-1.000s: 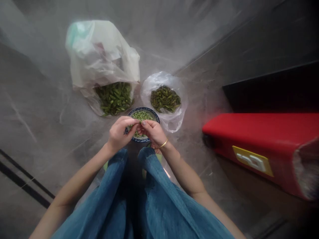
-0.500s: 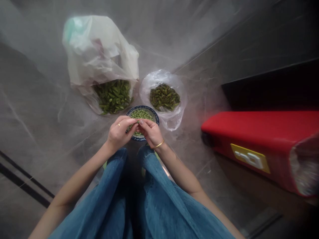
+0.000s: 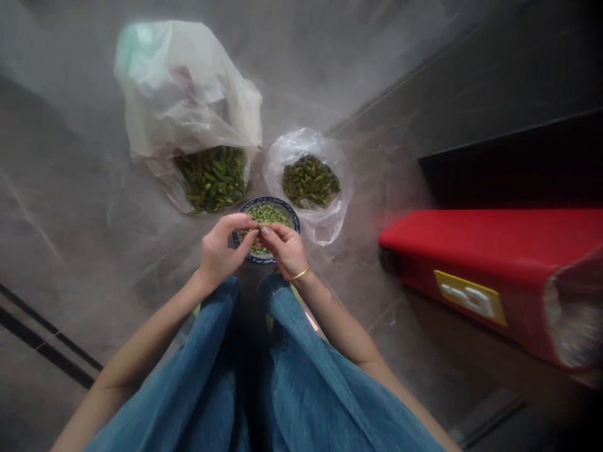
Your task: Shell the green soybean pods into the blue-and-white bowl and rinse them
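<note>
Over a blue-rimmed bowl (image 3: 295,216) of shelled green beans (image 3: 269,214), my two hands meet at the fingertips. My right hand (image 3: 286,249), with a gold bangle at its wrist, pinches a small green bean pod (image 3: 260,227), mostly hidden by the fingers. The thumb and forefinger of my left hand (image 3: 225,245) close on the pod's other end. Beyond the bowl on the left, a large white plastic bag (image 3: 188,94) lies open with green pods (image 3: 217,179) in its mouth. Right of it, a smaller clear plastic bag (image 3: 325,226) holds darker, brownish-green pods or hulls (image 3: 311,181).
A red box-like object (image 3: 490,245) with a yellow label stands at the right on the grey tiled floor (image 3: 358,270). My knees in blue denim (image 3: 301,351) are just below the bowl. Dark strips (image 3: 47,339) cross the floor at the lower left.
My left hand has turned slightly, its fingers a little straighter and the ring no longer showing. My right hand keeps its pinch. The whole view has shifted slightly.
</note>
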`<act>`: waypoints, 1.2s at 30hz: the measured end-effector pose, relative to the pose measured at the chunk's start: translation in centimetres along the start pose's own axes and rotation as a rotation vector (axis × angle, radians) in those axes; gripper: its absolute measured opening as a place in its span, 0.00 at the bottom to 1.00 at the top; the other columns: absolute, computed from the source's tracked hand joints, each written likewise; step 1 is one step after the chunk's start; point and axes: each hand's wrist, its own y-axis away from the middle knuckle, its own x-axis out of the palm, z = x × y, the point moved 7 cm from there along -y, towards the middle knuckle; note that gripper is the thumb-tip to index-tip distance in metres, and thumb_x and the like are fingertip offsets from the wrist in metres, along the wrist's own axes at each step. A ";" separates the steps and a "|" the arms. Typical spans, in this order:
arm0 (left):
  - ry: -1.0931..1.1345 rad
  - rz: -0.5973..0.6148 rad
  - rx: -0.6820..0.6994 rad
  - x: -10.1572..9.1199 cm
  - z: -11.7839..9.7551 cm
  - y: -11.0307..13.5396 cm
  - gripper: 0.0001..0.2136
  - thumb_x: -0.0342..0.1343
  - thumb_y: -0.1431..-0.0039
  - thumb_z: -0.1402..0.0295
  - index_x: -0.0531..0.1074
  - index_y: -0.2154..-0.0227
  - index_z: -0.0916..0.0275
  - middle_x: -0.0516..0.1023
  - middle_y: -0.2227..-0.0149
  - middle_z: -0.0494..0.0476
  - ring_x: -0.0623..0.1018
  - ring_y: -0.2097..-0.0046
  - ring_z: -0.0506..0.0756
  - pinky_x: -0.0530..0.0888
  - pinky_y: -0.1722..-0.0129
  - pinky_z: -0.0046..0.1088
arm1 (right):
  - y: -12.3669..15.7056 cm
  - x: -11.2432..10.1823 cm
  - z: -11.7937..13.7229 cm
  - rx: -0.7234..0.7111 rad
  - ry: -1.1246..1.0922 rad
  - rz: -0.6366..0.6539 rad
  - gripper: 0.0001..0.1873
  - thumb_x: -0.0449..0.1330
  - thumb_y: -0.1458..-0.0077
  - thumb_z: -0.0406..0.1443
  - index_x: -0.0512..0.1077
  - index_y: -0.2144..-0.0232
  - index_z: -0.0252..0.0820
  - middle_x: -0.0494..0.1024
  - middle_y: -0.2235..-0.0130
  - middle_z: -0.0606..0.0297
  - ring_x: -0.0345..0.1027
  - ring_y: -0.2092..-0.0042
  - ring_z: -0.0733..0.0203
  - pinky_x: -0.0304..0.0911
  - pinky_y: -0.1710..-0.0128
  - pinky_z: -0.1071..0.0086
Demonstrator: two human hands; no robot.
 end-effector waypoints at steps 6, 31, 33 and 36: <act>-0.160 0.053 0.226 0.4 -1.3 -0.1 0.09 0.57 0.41 0.75 0.69 0.57 0.61 0.80 0.63 0.54 0.80 0.60 0.51 0.77 0.58 0.26 | 0.1 -0.2 0.4 -0.068 0.054 -0.012 0.15 0.72 0.62 0.45 0.79 0.70 0.44 0.81 0.70 0.68 0.74 0.69 0.65 0.72 0.64 0.69; -0.230 0.079 0.183 0.9 -1.8 -0.1 0.07 0.55 0.40 0.75 0.68 0.59 0.62 0.78 0.64 0.53 0.79 0.62 0.50 0.76 0.60 0.23 | 0.2 -0.6 0.4 -0.155 0.127 -0.110 0.13 0.70 0.60 0.45 0.79 0.73 0.45 0.80 0.72 0.68 0.71 0.71 0.66 0.70 0.67 0.68; -0.238 0.050 0.175 0.8 -1.7 0.0 0.06 0.56 0.41 0.75 0.67 0.61 0.61 0.77 0.67 0.51 0.79 0.64 0.49 0.76 0.62 0.22 | 0.3 -0.6 0.6 -0.177 0.141 -0.119 0.12 0.70 0.60 0.45 0.79 0.74 0.44 0.80 0.71 0.67 0.71 0.71 0.66 0.70 0.67 0.68; -0.228 0.017 0.181 0.8 -1.8 0.4 0.07 0.57 0.42 0.75 0.66 0.61 0.61 0.77 0.67 0.51 0.79 0.66 0.49 0.76 0.63 0.22 | 0.4 -0.4 0.7 -0.171 0.158 -0.128 0.14 0.71 0.61 0.46 0.78 0.76 0.43 0.81 0.69 0.65 0.72 0.70 0.65 0.71 0.66 0.68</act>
